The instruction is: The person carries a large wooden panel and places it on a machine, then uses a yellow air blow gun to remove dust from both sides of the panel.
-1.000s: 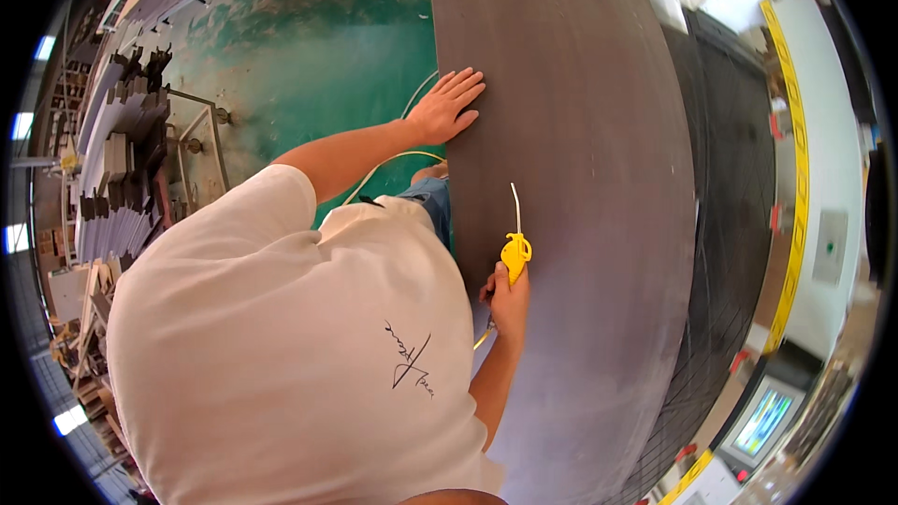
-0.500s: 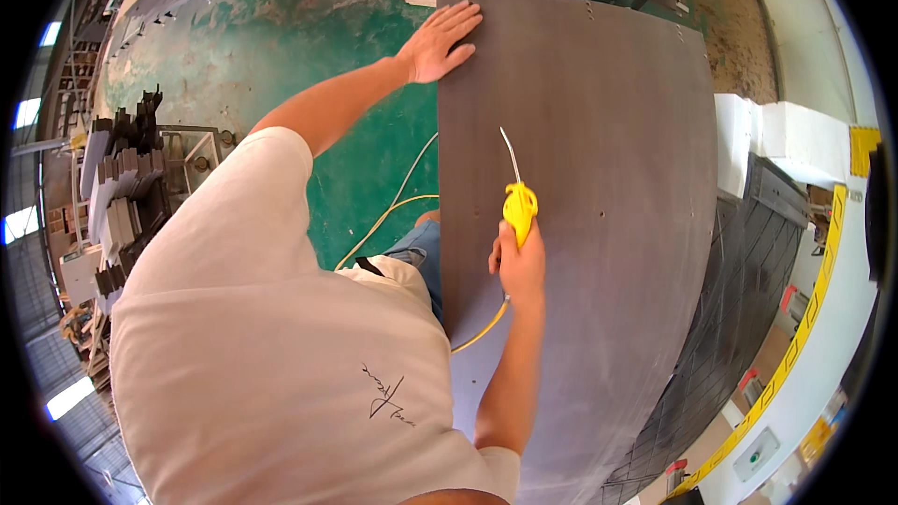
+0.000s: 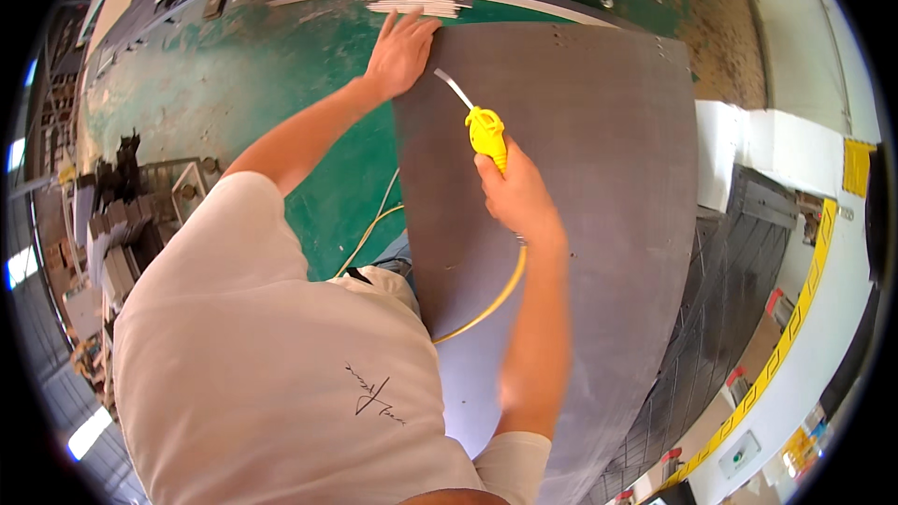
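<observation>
A yellow air blow gun [image 3: 486, 136] is gripped in my right hand [image 3: 520, 189], its thin bent metal nozzle pointing toward the panel's far left corner. From its lower end a yellow hose [image 3: 498, 303] curves down and left over the panel. The large dark grey-brown panel [image 3: 599, 150] lies in front of me, with small drilled holes near its far edge and across its face. At its far left corner rests my left hand [image 3: 400, 58], fingers stretched out and apart, holding nothing.
Green floor [image 3: 234, 84] lies to the left, crossed by more hose. Stacked dark boards [image 3: 117, 215] stand farther left. Beyond the panel are more boards and strips [image 3: 416, 2]. On the right runs a black slatted surface [image 3: 725, 271] beside a white machine frame with yellow striping [image 3: 795, 323].
My right hand has moved the blow gun farther away and left, turning its nozzle toward my left hand. The view has shifted, and my left hand stays by the far left corner.
</observation>
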Demonstrator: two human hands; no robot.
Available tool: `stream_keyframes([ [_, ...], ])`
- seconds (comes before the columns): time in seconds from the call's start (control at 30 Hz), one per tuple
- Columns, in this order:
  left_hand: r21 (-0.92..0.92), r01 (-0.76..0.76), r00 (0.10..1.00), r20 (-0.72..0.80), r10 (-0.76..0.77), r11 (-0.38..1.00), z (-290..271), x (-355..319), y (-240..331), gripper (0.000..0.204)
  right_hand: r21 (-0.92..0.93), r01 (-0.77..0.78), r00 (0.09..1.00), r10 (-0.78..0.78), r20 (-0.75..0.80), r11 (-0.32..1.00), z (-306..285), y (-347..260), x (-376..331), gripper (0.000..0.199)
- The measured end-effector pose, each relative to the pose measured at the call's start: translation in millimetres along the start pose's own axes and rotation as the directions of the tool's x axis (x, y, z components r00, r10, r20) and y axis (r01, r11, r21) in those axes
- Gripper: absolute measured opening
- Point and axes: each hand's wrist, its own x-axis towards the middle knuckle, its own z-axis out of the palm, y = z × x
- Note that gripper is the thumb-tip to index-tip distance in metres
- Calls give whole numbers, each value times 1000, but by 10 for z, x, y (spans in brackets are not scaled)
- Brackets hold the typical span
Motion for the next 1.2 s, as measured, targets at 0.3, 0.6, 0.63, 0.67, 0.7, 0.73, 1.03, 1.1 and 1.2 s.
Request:
stream_keyframes([
  [0.3,-26,-97,991,92,99,995,324,546,1069,68,219,-188,903,256,-345,958,-1338,178,-332,21],
  [0.6,-194,-362,928,17,372,912,1302,2088,2539,63,276,-97,672,267,-691,956,-1631,734,-686,21],
  [0.63,-204,-375,921,31,389,904,1411,2243,2671,63,310,-158,796,307,-522,937,-1575,707,-764,21],
  [0.67,-220,-392,911,42,410,893,1499,2383,2828,63,331,-226,880,338,-334,916,-1513,631,-874,21],
  [0.7,-218,-388,911,60,409,896,1578,2495,2951,64,348,-264,918,345,-196,900,-1471,574,-981,19],
  [0.73,-184,-399,901,102,421,898,1658,2611,3126,66,370,-305,934,352,-66,878,-1423,535,-1109,17],
  [1.03,-260,-571,712,314,628,778,1341,2807,3464,73,648,-151,671,559,-487,746,-1045,1233,-1898,14],
  [1.1,-257,-588,695,324,641,767,1313,2821,3496,72,627,-272,851,487,-197,730,-967,1011,-2072,12],
  [1.2,-243,-533,721,371,585,810,1143,2805,3503,71,734,-178,652,637,-410,655,-801,1444,-2250,12],
])
